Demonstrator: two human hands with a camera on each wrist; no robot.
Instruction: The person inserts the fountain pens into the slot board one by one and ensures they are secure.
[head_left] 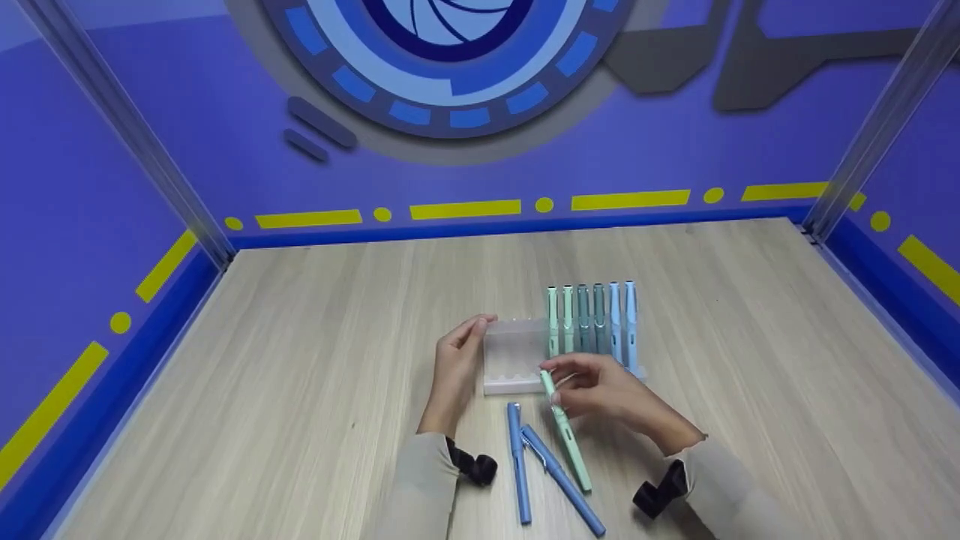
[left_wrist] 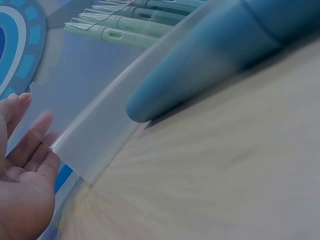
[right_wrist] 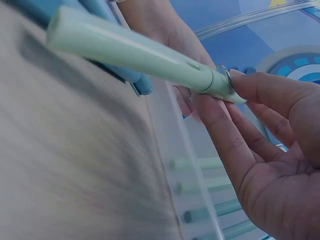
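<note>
My left hand point(head_left: 457, 364) holds the left edge of a clear pen stand point(head_left: 514, 386); in the left wrist view some fingers point(left_wrist: 45, 125) show through its transparent panel. A light green pen point(head_left: 571, 446) is pinched between the thumb and fingers of my right hand point(head_left: 604, 390), in front of the stand. It slants, with its clip end up near the stand and its other end toward me. Six pens stand upright in a row on the stand's right: two light green, two dark green point(head_left: 583, 315) and two light blue point(head_left: 630, 319).
Two blue pens lie on the wooden table point(head_left: 315, 390) in front of the stand, one nearly straight point(head_left: 519, 465) and one slanted point(head_left: 562, 480). Blue-purple panels point(head_left: 450, 180) with yellow marks enclose the table at the back and sides.
</note>
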